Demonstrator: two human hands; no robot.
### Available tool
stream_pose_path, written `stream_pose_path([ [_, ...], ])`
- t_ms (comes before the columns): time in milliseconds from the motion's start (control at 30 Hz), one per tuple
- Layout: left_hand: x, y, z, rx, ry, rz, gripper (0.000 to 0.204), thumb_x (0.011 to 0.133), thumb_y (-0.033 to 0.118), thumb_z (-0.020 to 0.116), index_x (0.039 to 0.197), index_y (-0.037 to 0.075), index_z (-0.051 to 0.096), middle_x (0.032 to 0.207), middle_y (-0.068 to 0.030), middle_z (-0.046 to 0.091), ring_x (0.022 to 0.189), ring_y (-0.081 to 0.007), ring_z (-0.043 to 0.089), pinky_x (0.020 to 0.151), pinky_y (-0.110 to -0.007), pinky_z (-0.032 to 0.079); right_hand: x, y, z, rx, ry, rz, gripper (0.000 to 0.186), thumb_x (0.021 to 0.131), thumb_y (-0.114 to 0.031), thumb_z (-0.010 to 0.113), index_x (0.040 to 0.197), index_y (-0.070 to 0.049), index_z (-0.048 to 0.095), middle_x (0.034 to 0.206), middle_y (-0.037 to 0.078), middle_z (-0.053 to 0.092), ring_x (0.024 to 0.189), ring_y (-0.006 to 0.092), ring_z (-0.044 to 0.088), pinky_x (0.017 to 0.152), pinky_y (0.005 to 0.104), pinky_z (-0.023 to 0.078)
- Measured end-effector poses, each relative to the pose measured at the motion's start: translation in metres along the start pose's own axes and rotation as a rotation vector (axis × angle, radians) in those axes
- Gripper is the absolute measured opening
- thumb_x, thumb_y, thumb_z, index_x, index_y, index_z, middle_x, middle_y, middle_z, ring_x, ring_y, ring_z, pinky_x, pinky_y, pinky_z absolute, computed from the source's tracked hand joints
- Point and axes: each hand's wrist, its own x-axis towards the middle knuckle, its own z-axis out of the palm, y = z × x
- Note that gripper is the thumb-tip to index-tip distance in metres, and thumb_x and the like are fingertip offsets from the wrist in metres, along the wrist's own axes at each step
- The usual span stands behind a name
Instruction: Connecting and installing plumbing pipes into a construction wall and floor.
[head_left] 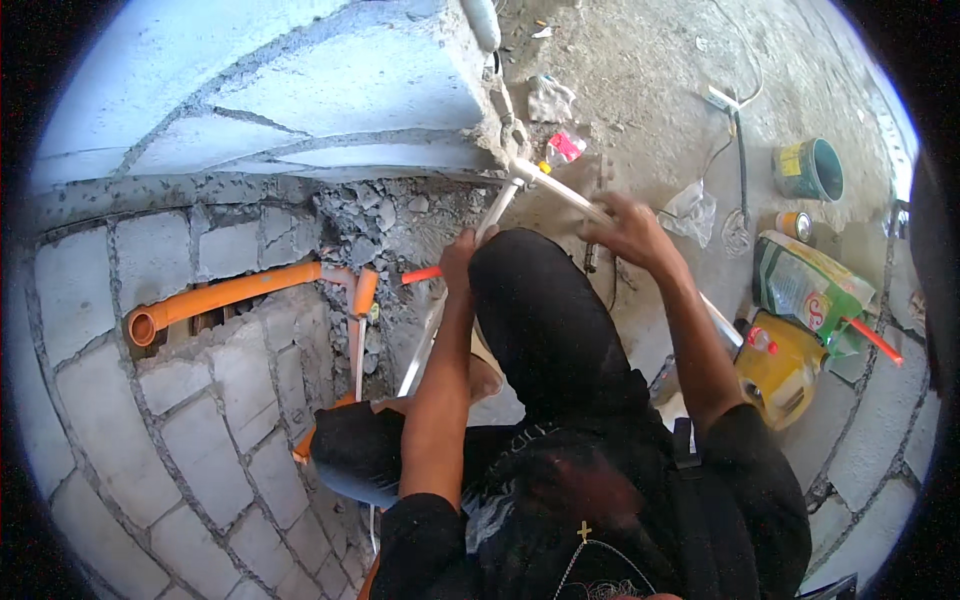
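Where the left pipe (501, 206) and the right pipe (570, 196) meet at a white elbow (523, 170), they form a bent frame just on the far side of my raised knee (520, 262). My left hand (460, 258) has its fingers closed around the left pipe, though the knee hides part of that grip. My right hand (634, 232) is wrapped about the right pipe, its fingers curled over the white tube and slightly blurred. The elbow sits beyond both hands, close to the corner of the block wall (350, 90).

To the left, an orange pipe (225, 295) lies along a gap in the blockwork, its open mouth facing left. Rubble (365, 225) is heaped on the far side of its right end, and a short red tube (422, 274) shows just left of my left hand. Just beyond the elbow, a bottle (565, 148) with a red label lies on the floor (640, 80). On the right, a clear bag (692, 213) lies near my right hand; farther right are a green bucket (826, 170), a small can (797, 226), a green and white sack (800, 280) and, nearer, a yellow jug (785, 385).
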Motion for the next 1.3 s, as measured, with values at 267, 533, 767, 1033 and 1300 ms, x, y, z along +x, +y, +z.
stream_pose_path([
  [267,0.000,-0.019,-0.003,-0.174,-0.040,-0.014,0.065,0.093,0.064,0.047,0.084,0.002,0.065,0.074,-0.0237,0.066,0.078,-0.0445,0.066,0.066,-0.048,0.048,-0.173,0.092,-0.040,-0.352,-0.062,0.401,0.052,0.071,-0.028,0.079,0.116,-0.008,0.062,0.095,0.020,0.068,0.088,0.0393,0.066,0.077,0.0481,0.051],
  [533,0.024,-0.102,0.066,-0.545,-0.130,0.083,0.065,0.093,0.062,0.049,0.076,0.002,0.067,0.066,-0.0206,0.063,0.066,-0.0278,0.066,0.061,-0.044,0.046,-0.273,0.006,-0.138,-0.278,-0.175,0.465,0.048,0.076,-0.007,0.067,0.123,-0.006,0.058,0.095,0.021,0.064,0.094,0.0385,0.062,0.082,0.0463,0.048],
  [767,0.023,-0.168,0.107,-0.228,-0.078,0.124,0.061,0.094,0.057,0.047,0.093,0.000,0.068,0.084,-0.0236,0.067,0.084,-0.0390,0.067,0.073,-0.049,0.048,-0.254,-0.099,-0.174,-0.282,-0.108,-0.048,0.044,0.069,0.004,0.058,0.112,-0.005,0.060,0.109,0.020,0.061,0.091,0.0384,0.064,0.081,0.0431,0.051],
  [1033,0.002,-0.044,0.068,-0.025,0.178,-0.032,0.053,0.091,0.059,0.053,0.083,0.009,0.069,0.072,-0.0203,0.066,0.075,-0.0423,0.066,0.067,-0.052,0.051,-0.232,-0.167,-0.193,-0.116,-0.030,-0.591,0.029,0.076,-0.031,0.075,0.069,-0.005,0.063,0.090,0.023,0.068,0.073,0.0274,0.066,0.060,0.0389,0.054],
  [1300,-0.004,-0.086,0.064,-0.004,0.181,-0.082,0.066,0.076,0.074,0.060,0.081,0.008,0.066,0.078,-0.0180,0.067,0.078,-0.0383,0.067,0.068,-0.051,0.051,-0.133,-0.220,-0.128,-0.082,0.136,-1.208,0.031,0.084,-0.028,0.074,0.099,-0.007,0.057,0.079,0.015,0.070,0.056,0.0223,0.062,0.052,0.0340,0.049],
])
